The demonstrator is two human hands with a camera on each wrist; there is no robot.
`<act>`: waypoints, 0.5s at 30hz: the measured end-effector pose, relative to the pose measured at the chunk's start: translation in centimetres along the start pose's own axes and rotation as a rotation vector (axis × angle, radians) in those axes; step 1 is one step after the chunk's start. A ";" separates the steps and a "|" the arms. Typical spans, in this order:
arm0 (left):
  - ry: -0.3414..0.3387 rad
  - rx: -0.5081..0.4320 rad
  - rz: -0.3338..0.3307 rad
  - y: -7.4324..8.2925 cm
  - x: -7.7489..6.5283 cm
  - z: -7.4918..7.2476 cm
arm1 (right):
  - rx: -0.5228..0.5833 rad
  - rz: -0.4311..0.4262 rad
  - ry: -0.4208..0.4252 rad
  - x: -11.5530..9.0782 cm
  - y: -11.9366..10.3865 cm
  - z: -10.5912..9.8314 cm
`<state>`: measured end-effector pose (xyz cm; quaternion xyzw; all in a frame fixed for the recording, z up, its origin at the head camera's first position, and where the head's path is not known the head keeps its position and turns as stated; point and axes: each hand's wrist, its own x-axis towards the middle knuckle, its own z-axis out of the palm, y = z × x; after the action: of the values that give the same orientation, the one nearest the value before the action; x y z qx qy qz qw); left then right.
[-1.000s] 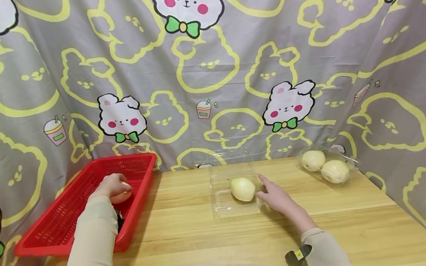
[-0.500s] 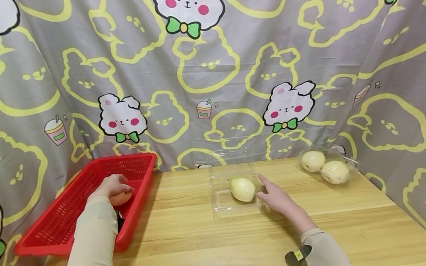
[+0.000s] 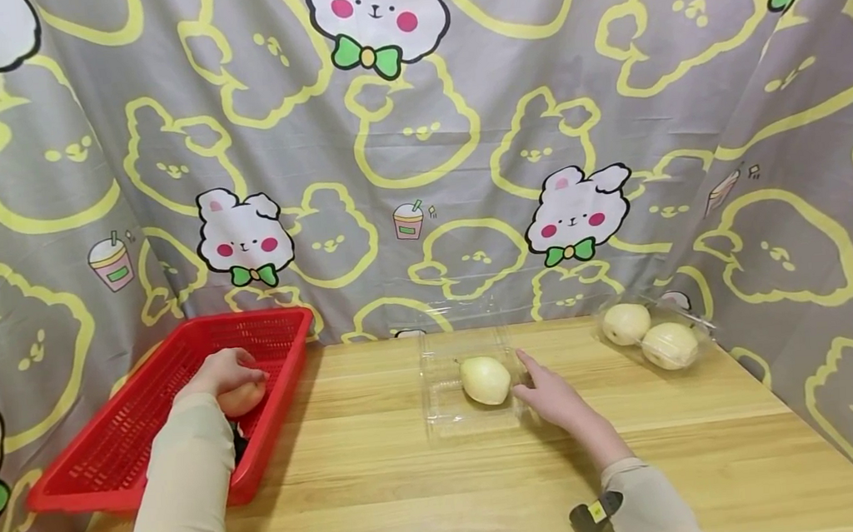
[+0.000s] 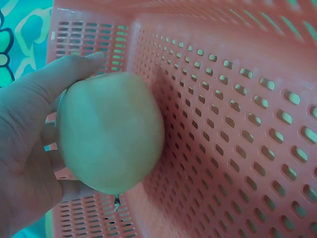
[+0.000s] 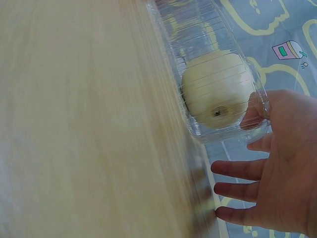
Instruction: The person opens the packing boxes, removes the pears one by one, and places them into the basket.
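Inside the red basket [image 3: 296, 376], my left hand [image 3: 218, 372] grips a pale yellow pear [image 4: 111, 131]. Its fingers and thumb curl round the fruit, and a short stem [image 4: 117, 201] points downward in the left wrist view. At the middle of the table, a clear plastic box [image 3: 439, 419] with its lid raised at the back holds another pear [image 3: 486, 380]. My right hand [image 3: 552, 390] is at the right side of this box, thumb overlapping the wall near the pear. The other fingers [image 5: 237, 191] are extended and spread in the right wrist view.
A second clear plastic box [image 3: 702, 324] holding two pears [image 3: 626, 323] stands at the back right of the wooden table [image 3: 415, 501]. A patterned grey curtain [image 3: 449, 172] closes off the back and sides. The basket's wall rises beside my left hand.
The pear in my left hand has sunk slightly within the basket. My right hand and the clear boxes stay in place.
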<state>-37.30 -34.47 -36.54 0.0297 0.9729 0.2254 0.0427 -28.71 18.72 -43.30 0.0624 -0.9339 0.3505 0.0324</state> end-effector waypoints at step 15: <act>0.069 0.038 0.010 -0.2 0.5 -0.2 | 0.005 -0.009 -0.002 0.0 0.1 0.0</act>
<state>-37.79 -34.66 -36.50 0.0278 0.9778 0.2078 0.0074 -28.72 18.79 -43.37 0.0669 -0.9328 0.3526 0.0327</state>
